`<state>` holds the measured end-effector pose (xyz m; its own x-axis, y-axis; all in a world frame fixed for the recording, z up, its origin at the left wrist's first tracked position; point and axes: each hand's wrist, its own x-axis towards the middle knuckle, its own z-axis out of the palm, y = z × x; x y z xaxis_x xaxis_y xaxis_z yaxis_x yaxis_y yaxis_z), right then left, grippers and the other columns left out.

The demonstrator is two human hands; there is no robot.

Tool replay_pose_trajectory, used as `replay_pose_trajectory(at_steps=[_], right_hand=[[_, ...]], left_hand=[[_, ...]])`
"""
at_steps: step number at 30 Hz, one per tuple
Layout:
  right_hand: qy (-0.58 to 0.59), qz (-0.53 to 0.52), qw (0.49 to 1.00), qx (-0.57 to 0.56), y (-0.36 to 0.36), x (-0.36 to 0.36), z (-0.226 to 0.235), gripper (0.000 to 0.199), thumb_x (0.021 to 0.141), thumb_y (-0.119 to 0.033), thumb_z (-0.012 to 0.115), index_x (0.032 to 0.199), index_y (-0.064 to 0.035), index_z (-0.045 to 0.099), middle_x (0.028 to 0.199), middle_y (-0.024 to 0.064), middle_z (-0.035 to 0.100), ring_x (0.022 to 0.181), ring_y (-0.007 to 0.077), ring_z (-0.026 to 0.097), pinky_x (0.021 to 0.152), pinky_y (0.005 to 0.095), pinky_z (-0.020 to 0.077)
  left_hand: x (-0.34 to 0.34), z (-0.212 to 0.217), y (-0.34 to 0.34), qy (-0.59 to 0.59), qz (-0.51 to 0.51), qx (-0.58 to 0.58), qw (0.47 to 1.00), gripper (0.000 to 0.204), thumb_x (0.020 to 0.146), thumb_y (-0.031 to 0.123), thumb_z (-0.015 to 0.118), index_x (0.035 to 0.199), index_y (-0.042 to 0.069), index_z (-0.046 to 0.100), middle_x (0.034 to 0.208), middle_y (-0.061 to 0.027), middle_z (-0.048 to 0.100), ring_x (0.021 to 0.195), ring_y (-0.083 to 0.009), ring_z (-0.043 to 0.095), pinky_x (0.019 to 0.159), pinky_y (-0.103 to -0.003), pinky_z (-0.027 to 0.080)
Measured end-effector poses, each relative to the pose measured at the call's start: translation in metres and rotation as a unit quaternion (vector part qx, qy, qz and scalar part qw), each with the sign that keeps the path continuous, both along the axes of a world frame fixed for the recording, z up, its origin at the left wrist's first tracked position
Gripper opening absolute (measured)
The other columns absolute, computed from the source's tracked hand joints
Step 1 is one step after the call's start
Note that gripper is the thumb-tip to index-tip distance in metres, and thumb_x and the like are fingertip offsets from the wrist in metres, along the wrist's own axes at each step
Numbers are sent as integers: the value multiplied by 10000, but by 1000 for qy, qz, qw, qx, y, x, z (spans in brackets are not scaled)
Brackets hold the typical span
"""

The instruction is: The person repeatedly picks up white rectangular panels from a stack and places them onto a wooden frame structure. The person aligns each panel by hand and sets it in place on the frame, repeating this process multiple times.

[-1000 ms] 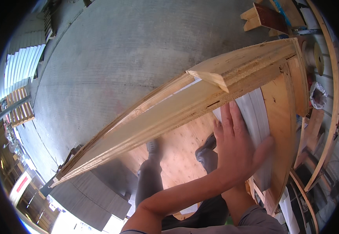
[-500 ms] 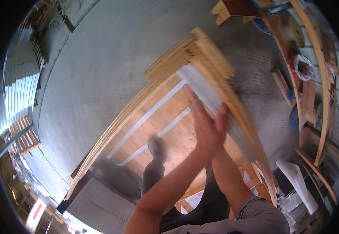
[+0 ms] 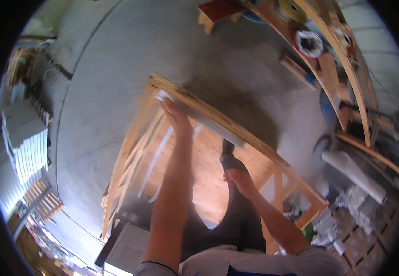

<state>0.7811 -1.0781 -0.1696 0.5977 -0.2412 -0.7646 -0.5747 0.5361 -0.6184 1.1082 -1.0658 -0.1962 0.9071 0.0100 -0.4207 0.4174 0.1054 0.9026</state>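
Note:
A large wooden panel with a slatted frame (image 3: 273,158) stands tilted in front of me, with white strips (image 3: 156,156) across its board. Along the inside of its upper edge runs a long pale strip (image 3: 208,122), blurred by motion. My left hand (image 3: 177,118) grips the strip near its upper left end; its thumb is hidden. Lower and to the right, my right hand (image 3: 238,181) is apart from the pale strip, its fingers curled. Just beyond the fingers is a dark shape (image 3: 228,149); I cannot tell whether it is held or is my shoe.
Curved wooden pieces (image 3: 353,87), a yellow spool (image 3: 293,10) and a white roll (image 3: 353,175) lie at the right. A small red-topped wooden stool (image 3: 218,10) stands far ahead. Corrugated sheets (image 3: 31,142) and a pallet (image 3: 42,200) are at the left. Grey boards (image 3: 128,248) lie near my left.
The panel has shifted left in view as the view turned. My right hand has come away from the pale strip and dropped lower. My left hand is now near the strip's end.

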Motion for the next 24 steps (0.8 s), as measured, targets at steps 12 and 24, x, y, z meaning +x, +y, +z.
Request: replay_pose_trajectory(at_steps=[12,24], right_hand=[[85,-383,916,85,-50,80,-72,367,922,-393,553,1166,-118,555,1162,44,582,1103,185,558,896,418,489],[4,-415,906,83,-44,100,-68,230,913,-357,562,963,-136,600,857,-11,587,830,173,579,705,369,475]], left_hand=[[2,7,-26,-44,54,230,971,575,952,490,349,1168,-24,488,1095,-245,597,977,-378,597,836,-456,464],[7,-50,5,-196,-100,508,833,547,942,426,469,1263,-12,401,1177,-180,582,1013,-335,607,842,-408,552]])
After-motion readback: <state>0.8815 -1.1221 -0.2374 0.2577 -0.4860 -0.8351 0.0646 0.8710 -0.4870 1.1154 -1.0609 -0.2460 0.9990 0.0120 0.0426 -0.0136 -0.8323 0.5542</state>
